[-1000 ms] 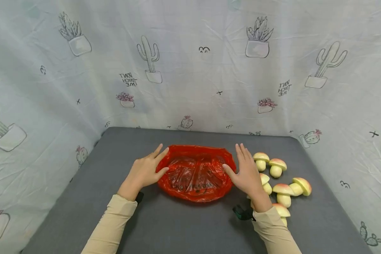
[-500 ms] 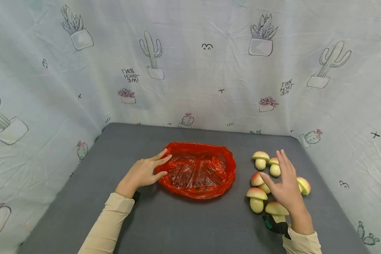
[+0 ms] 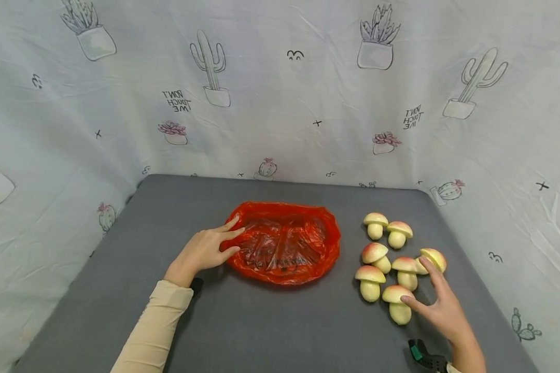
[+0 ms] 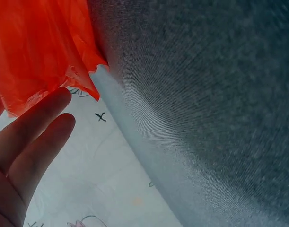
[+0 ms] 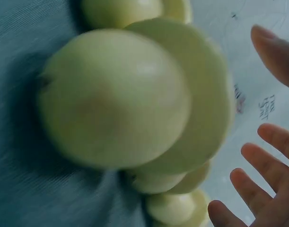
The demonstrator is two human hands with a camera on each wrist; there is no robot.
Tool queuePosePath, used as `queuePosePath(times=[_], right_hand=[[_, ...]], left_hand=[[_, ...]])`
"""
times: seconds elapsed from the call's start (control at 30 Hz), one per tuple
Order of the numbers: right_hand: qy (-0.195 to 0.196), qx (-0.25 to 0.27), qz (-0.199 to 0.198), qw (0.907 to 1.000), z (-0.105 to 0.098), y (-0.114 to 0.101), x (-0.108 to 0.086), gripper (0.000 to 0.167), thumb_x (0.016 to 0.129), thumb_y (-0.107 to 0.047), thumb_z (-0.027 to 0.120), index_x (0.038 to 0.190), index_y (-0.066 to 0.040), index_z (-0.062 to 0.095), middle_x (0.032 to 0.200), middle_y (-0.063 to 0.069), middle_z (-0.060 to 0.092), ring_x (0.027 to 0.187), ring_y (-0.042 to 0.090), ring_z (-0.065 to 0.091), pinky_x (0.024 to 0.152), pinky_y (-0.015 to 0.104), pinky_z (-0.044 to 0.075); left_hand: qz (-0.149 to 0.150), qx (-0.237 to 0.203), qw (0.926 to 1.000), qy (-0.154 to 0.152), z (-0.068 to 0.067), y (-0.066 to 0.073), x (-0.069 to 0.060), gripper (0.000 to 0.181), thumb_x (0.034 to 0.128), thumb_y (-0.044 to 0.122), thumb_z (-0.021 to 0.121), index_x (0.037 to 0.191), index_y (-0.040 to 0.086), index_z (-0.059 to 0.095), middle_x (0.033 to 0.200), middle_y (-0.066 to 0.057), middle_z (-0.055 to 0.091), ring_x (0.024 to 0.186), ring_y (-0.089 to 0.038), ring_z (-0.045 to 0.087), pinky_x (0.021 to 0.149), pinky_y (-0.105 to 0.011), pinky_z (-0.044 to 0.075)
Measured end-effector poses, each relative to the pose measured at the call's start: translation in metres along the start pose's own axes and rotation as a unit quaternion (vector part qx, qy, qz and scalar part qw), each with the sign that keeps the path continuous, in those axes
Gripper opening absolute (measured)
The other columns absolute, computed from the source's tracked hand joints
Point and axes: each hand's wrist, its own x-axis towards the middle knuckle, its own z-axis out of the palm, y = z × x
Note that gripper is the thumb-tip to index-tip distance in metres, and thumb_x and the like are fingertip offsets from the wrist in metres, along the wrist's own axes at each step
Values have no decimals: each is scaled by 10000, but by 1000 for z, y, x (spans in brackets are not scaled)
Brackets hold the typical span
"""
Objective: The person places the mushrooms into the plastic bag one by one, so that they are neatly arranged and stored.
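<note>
A red plastic bag (image 3: 327,243) sits in the middle of the grey table, its mouth spread into a wide oval. At the bag's left rim is my left hand (image 3: 203,252), fingers extended and spread; in the left wrist view the fingertips (image 4: 59,100) are close to the bag's edge, and contact is unclear. Several toy mushrooms with yellow stems and reddish caps lie on the right. My right hand (image 3: 443,311) hovers by the nearest mushroom (image 3: 400,306), thumb and fingers wide apart. That mushroom looms large in the right wrist view, outside the spread fingers (image 5: 258,189).
Other mushrooms (image 3: 370,285) stand or lean close together between the bag and the table's right edge. A pale curtain (image 3: 270,103) printed with cacti surrounds the grey table (image 3: 270,331) at the back and sides. Dark straps (image 3: 427,357) sit at the wrists.
My right hand has left the bag's right side and moved right and nearer, to the mushrooms. My left hand stays at the bag's left rim. The head view has shifted slightly.
</note>
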Motion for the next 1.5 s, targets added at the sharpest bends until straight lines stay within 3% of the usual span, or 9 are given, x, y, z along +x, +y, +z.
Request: queuePosePath(times=[0.07,0.17,0.3,0.57,0.93,1.07,1.2,1.37,1.5], right_hand=[[-34,-22,-17,10000,3,5,-2,976,774,-78,764,1532,-247,175,1554,-36,202,1312,-158,116,1000,103,172],[-126,116,-1,9999,5,10,-4,977,763,-70,771,1532,-211,185,1555,43,203,1337,-134,95,1099,439,193],[-171,317,-53,9993,9,12,-11,944,741,-42,780,1513,-136,245,1553,80,203,1337,-116,92,899,719,203],[-328,-62,34,9994,25,9,-28,903,742,-123,803,1494,-147,304,1464,-217,270,1235,-222,137,913,483,285],[-567,-247,216,9979,29,10,-29,893,767,-196,790,1504,-169,286,1447,-269,241,1177,-284,110,848,558,366],[-466,-320,-2,9984,30,13,-29,905,748,-171,802,1499,-151,298,1492,-151,271,1230,-262,128,976,231,284],[-340,-428,-232,9982,31,15,-28,929,719,-142,820,1494,-147,309,1486,-83,307,1249,-244,142,854,12,156],[-301,-530,-254,9978,31,14,-28,949,700,-142,832,1494,-149,312,1455,-53,338,1232,-255,143,851,10,156],[-272,-516,-303,9978,31,14,-27,955,686,-123,837,1489,-132,320,1446,-26,353,1233,-253,151,853,-15,148]], left_hand=[[-52,-3,10000,26,0,0,0,521,885,361,641,1360,166,548,1475,-90,419,402,-87,357,478,-273,387],[-117,-20,9999,27,0,-1,1,545,885,350,643,1379,151,525,1468,-110,427,432,-115,422,517,-310,427],[-195,-38,9998,-11,2,-1,0,559,890,324,640,1398,142,499,1477,-115,415,398,-81,345,477,-274,364],[-333,-81,9993,118,5,0,-1,517,891,176,603,1396,132,501,1487,-83,408,399,-60,263,409,-237,263],[-502,-159,9984,227,8,0,-4,536,866,49,595,1388,140,513,1487,-73,407,397,-57,232,397,-219,235],[-475,-185,9984,259,9,0,-3,509,868,46,598,1367,129,537,1481,-80,415,397,-59,230,401,-216,232],[-525,-218,9980,276,9,-1,-2,459,871,65,609,1326,116,579,1476,-78,422,403,-57,232,417,-218,243],[-544,-170,9978,331,10,-2,-2,385,889,173,654,1266,99,631,1464,-74,434,497,-119,455,518,-273,394],[-562,-125,9977,358,10,-1,-2,393,882,190,675,1260,90,635,1462,-83,434,852,-273,659,678,-373,506]])
